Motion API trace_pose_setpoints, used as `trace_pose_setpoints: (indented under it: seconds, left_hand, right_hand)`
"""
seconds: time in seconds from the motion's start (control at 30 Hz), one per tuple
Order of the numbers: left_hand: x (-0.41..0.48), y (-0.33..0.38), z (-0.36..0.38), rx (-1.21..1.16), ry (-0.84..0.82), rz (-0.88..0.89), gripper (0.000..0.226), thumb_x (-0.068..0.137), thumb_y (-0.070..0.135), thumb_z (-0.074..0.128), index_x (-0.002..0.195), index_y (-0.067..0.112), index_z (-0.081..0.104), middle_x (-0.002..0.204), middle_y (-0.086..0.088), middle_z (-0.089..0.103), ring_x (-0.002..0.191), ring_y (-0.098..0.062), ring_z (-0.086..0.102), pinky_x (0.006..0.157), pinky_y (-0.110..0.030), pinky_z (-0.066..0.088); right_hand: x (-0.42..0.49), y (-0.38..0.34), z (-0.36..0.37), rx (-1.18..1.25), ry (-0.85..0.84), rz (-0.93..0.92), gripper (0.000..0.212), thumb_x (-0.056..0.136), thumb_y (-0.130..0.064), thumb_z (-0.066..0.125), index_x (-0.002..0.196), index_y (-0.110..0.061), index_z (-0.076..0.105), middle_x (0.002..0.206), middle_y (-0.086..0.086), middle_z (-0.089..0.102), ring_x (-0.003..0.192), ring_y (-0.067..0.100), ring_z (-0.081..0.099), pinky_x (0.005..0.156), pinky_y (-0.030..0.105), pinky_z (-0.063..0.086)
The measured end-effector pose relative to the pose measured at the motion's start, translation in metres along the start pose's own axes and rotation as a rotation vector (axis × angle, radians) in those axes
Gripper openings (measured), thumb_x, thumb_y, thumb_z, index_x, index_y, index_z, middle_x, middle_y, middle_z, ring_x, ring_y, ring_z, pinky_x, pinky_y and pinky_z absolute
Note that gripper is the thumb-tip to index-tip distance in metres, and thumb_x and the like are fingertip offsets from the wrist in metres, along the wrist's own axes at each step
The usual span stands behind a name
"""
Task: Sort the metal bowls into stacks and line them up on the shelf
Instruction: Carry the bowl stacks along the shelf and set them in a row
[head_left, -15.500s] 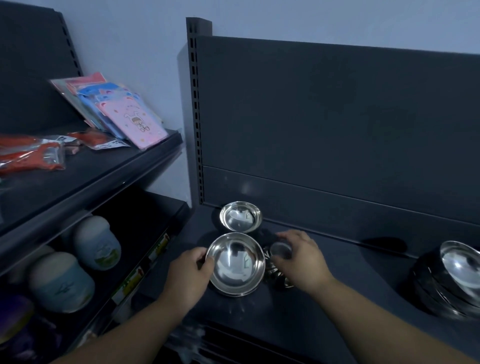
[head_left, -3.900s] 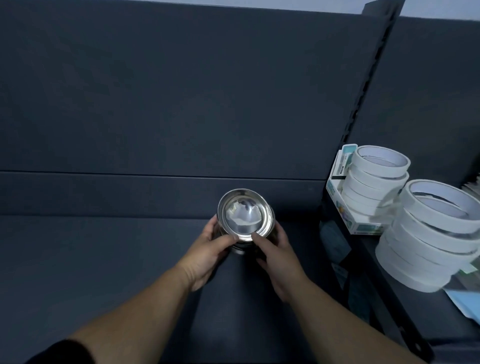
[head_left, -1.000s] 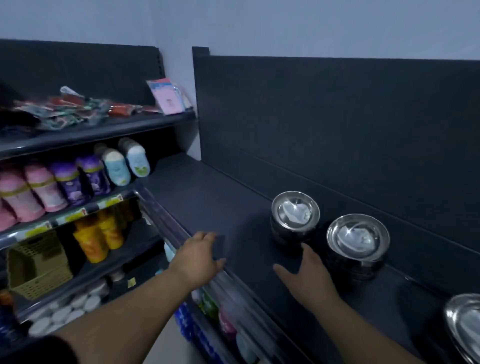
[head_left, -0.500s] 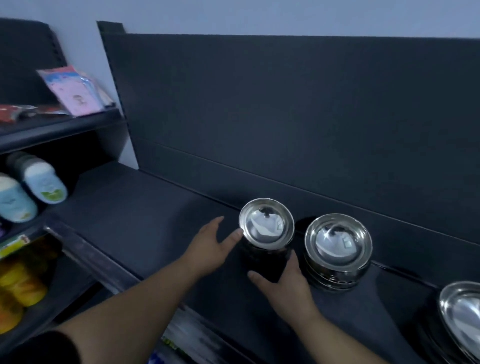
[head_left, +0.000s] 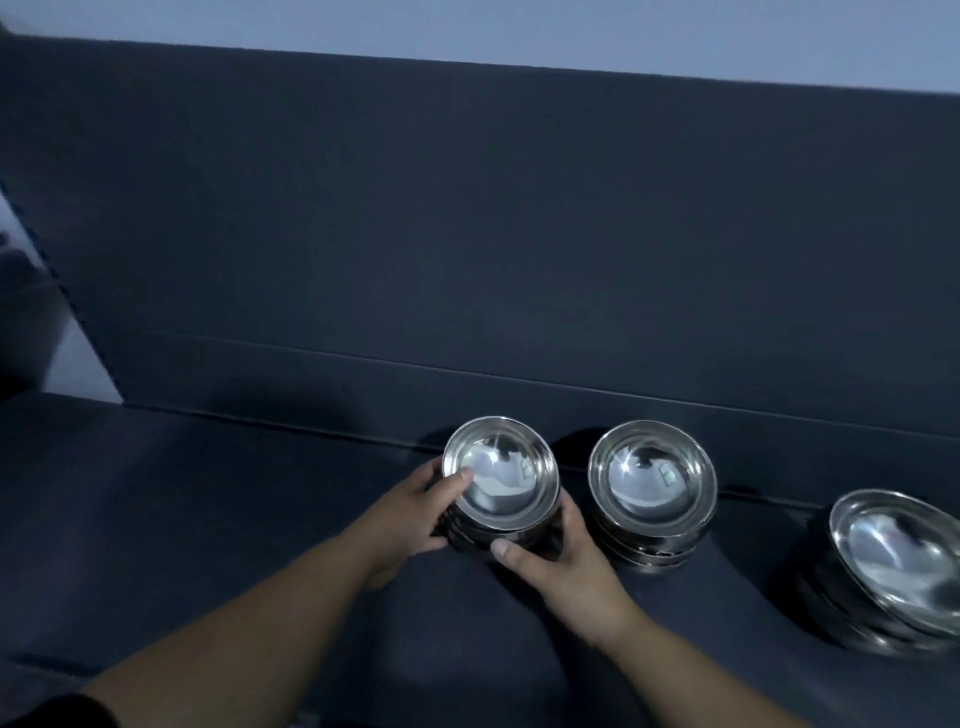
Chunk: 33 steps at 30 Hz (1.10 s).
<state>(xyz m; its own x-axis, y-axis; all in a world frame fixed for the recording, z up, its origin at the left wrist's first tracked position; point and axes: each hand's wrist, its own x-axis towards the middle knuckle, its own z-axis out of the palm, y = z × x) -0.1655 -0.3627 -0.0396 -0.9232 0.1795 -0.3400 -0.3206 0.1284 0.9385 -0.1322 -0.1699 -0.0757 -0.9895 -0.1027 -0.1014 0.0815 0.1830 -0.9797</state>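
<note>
Both hands close round the leftmost stack of metal bowls (head_left: 501, 480), one on each side. The left hand (head_left: 415, 514) grips the stack's left flank, its thumb (head_left: 462, 474) laid over the rim of the top bowl and its fingers curled against the side below. The right hand (head_left: 566, 561) cups the front and right flank, with its thumb (head_left: 506, 551) pressed to the lower front of the stack and its fingers reaching into the narrow gap toward the neighbouring stack. This held stack stands on the dark shelf (head_left: 208, 493), close to the seam where the shelf meets the dark back panel (head_left: 467, 234). Its top bowl faces up, and its polished inside mirrors pale patches of light. How many bowls lie beneath it cannot be told, since the sides are dark and partly covered by the hands. Just beside it to the right stands the middle stack (head_left: 652, 483), a little wider, apart from the held one and touched by neither hand. Well apart, farther right and nearer the shelf's front, sits the largest stack (head_left: 898, 561), cut off by the picture's right edge. All three stacks stand open side up in a rough row along the shelf. Both forearms are bare and reach in from the bottom edge, and a dark sleeve (head_left: 62, 712) shows at the lower left corner. Above the back panel runs a strip of pale wall (head_left: 519, 31).
</note>
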Motion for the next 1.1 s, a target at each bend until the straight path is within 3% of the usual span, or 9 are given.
trace_pose_setpoints:
  seconds: [0.17,0.3,0.4,0.5,0.6,0.7,0.87,1.0,1.1]
  left_hand:
    - [0.0,0.001,-0.029,-0.092,-0.142,-0.017,0.035,0.09,0.047,0.058,0.124,0.04,0.053,0.117,0.017,0.066,0.111,-0.01,0.06,0.106,-0.042,0.043]
    - [-0.003,0.006,-0.041,-0.095,-0.206,-0.014,0.035,0.091,0.043,0.057,0.125,0.038,0.053,0.119,0.016,0.064,0.11,-0.01,0.059,0.107,-0.043,0.042]
    - [-0.01,0.009,-0.036,-0.074,-0.268,-0.001,0.033,0.091,0.04,0.057,0.124,0.038,0.054,0.118,0.016,0.064,0.11,-0.008,0.058,0.107,-0.043,0.042]
    - [-0.019,0.012,-0.021,-0.047,-0.318,0.021,0.032,0.091,0.037,0.058,0.123,0.041,0.053,0.122,0.016,0.062,0.11,-0.005,0.055,0.107,-0.043,0.042]
    - [-0.029,0.012,0.002,0.001,-0.373,0.057,0.038,0.09,0.037,0.061,0.126,0.043,0.049,0.121,0.018,0.06,0.106,0.0,0.053,0.105,-0.04,0.043]
    - [-0.045,0.014,0.034,0.05,-0.451,0.092,0.053,0.081,0.044,0.065,0.131,0.043,0.046,0.125,0.016,0.062,0.115,-0.004,0.056,0.102,-0.038,0.045]
    - [-0.087,0.008,0.12,0.074,-0.569,0.115,0.041,0.092,0.029,0.059,0.129,0.04,0.048,0.123,0.011,0.065,0.111,-0.004,0.06,0.091,-0.032,0.049]
    - [-0.14,-0.007,0.21,0.093,-0.656,0.097,0.038,0.091,0.028,0.06,0.127,0.036,0.051,0.117,0.008,0.068,0.106,-0.007,0.063,0.083,-0.03,0.049]
    - [-0.182,-0.02,0.281,0.114,-0.714,0.068,0.032,0.091,0.025,0.06,0.121,0.033,0.054,0.113,0.003,0.07,0.104,-0.014,0.065,0.084,-0.033,0.05]
  right_hand:
    - [-0.007,-0.017,0.028,0.09,0.066,0.042,0.084,0.064,-0.041,0.083,0.137,-0.034,0.043,0.125,-0.018,0.065,0.121,0.003,0.058,0.111,0.041,0.042]
    - [-0.021,-0.023,0.042,0.175,0.143,0.086,0.063,0.083,-0.018,0.076,0.135,-0.036,0.045,0.124,-0.023,0.062,0.116,-0.003,0.058,0.099,0.027,0.05]
    - [-0.037,-0.026,0.042,0.211,0.206,0.101,0.065,0.083,-0.017,0.076,0.136,-0.039,0.044,0.132,-0.017,0.058,0.12,0.001,0.056,0.096,0.025,0.051]
    - [-0.058,-0.028,0.033,0.23,0.261,0.097,0.074,0.072,-0.03,0.081,0.135,-0.042,0.045,0.132,-0.015,0.059,0.121,0.002,0.057,0.096,0.027,0.052]
    - [-0.084,-0.026,0.02,0.249,0.329,0.105,0.085,0.062,-0.04,0.085,0.136,-0.044,0.044,0.132,-0.013,0.059,0.123,0.005,0.056,0.104,0.037,0.048]
    - [-0.119,-0.021,-0.001,0.256,0.393,0.113,0.089,0.059,-0.043,0.087,0.137,-0.043,0.042,0.131,-0.011,0.059,0.122,0.009,0.057,0.106,0.041,0.047]
    - [-0.207,-0.008,-0.052,0.25,0.527,0.117,0.086,0.063,-0.042,0.086,0.136,-0.046,0.041,0.132,-0.01,0.056,0.126,0.011,0.053,0.107,0.042,0.046]
    - [-0.299,0.012,-0.102,0.264,0.629,0.132,0.076,0.06,-0.044,0.086,0.122,-0.054,0.044,0.129,-0.011,0.055,0.123,0.013,0.054,0.105,0.043,0.048]
    - [-0.37,0.03,-0.141,0.29,0.703,0.144,0.086,0.053,-0.048,0.089,0.127,-0.05,0.046,0.132,-0.007,0.057,0.122,0.017,0.056,0.102,0.042,0.05]
